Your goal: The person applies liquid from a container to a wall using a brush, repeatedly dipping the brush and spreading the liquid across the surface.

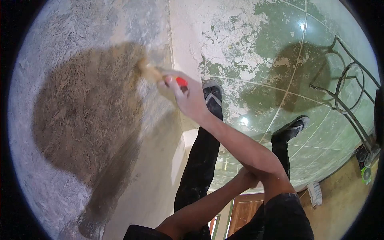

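Observation:
A paintbrush, blurred by motion, is gripped in my right hand. Part of its red handle shows by my fingers, and the pale bristle end meets the rough plaster wall on the left in this view. My left hand is tucked under my right elbow, with its fingers hidden behind that arm.
Green floor tiles carry flaking white patches. My sandalled feet stand near the wall base. A bare metal frame stands at right. Farther off are a white sack and a wooden door.

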Demonstrator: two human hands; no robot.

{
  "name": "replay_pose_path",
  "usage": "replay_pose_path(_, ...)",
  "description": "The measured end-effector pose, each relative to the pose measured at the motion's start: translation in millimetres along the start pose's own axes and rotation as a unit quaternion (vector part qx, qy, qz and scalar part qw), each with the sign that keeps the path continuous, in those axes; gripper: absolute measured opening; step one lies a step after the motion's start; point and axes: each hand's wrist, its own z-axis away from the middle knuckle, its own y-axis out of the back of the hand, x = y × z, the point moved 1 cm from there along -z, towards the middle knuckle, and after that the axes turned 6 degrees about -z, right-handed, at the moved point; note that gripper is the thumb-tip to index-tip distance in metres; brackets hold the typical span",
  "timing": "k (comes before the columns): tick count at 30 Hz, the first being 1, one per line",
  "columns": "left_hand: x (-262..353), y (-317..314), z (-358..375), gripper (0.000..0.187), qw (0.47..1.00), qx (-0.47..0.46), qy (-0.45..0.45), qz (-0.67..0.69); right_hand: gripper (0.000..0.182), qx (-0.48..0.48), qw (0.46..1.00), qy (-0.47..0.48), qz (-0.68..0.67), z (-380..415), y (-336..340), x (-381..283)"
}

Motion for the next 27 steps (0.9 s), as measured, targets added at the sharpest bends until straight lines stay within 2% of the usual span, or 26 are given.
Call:
replay_pose_path(1, -1, -2, -1, 0.03, 1.0, 0.001, 0.0, 0.003, 0.028, -0.063, 0.997, -0.021, -0.034, 15, -1, -18)
replay_pose_path(2, -5, -6, -4, 0.028, 0.999, 0.005, 0.026, 0.042, 0.028, -0.066, 0.997, -0.023, -0.033, 28, 1, -26)
replay_pose_path(4, 3, 4, -6, 0.027, 0.995, 0.011, 0.053, 0.083, 0.025, -0.138, 0.983, -0.009, -0.12, 46, 8, -37)
replay_pose_path(8, 12, 20, -11, 0.026, 0.999, 0.032, 0.004, -0.011, 0.024, -0.199, 0.971, -0.02, -0.127, 43, 19, -3)
replay_pose_path(10, 10, 20, -12, 0.025, 0.999, 0.036, -0.012, -0.033, 0.026, -0.143, 0.988, -0.037, -0.035, 19, 28, 7)
replay_pose_path(11, 8, 21, -11, 0.025, 0.998, 0.054, -0.012, -0.007, 0.026, -0.147, 0.988, -0.038, -0.035, 7, 28, 18)
replay_pose_path(13, 11, 25, -8, 0.024, 0.997, 0.073, -0.015, 0.02, 0.027, 0.003, 1.0, 0.022, 0.013, -16, 26, 34)
replay_pose_path(14, 14, 29, -4, 0.025, 0.991, 0.117, -0.011, 0.057, 0.027, 0.003, 1.0, 0.024, 0.013, -24, 26, 38)
replay_pose_path(15, 17, 32, 1, 0.025, 0.983, 0.16, -0.004, 0.094, 0.027, 0.049, 0.998, 0.017, 0.037, -28, 24, 37)
replay_pose_path(16, 15, 31, 4, 0.025, 0.983, 0.158, -0.003, 0.094, 0.026, 0.096, 0.993, 0.009, 0.06, -29, 22, 35)
replay_pose_path(17, 10, 32, 3, 0.027, 0.991, 0.113, -0.007, 0.077, 0.026, 0.098, 0.993, 0.01, 0.06, -24, 16, 33)
replay_pose_path(18, 5, 31, 2, 0.029, 0.996, 0.069, -0.013, 0.059, 0.026, 0.05, 0.997, 0.037, 0.048, -12, 7, 28)
replay_pose_path(19, -4, 20, 0, 0.029, 0.996, 0.07, -0.014, 0.059, 0.027, 0.002, 0.997, 0.063, 0.037, 2, 1, 21)
replay_pose_path(21, -15, -5, -3, 0.032, 0.999, 0.008, 0.001, -0.048, 0.026, -0.081, 0.996, 0.017, -0.014, 34, 0, 2)
replay_pose_path(22, -8, -4, -3, 0.032, 0.999, 0.01, -0.002, -0.049, 0.026, -0.081, 0.996, 0.019, -0.011, 50, 3, -10)
replay_pose_path(24, 6, 3, -2, 0.034, 0.998, 0.048, 0.016, 0.034, 0.025, -0.217, 0.975, 0.018, -0.055, 70, 7, -26)
replay_pose_path(25, 5, -10, -1, 0.036, 0.993, 0.101, -0.008, 0.057, 0.025, -0.217, 0.975, 0.018, -0.054, 70, 10, -26)
replay_pose_path(27, 6, -9, -4, 0.035, 0.993, 0.087, -0.016, 0.078, 0.025, -0.221, 0.974, -0.031, -0.045, 65, 15, -23)
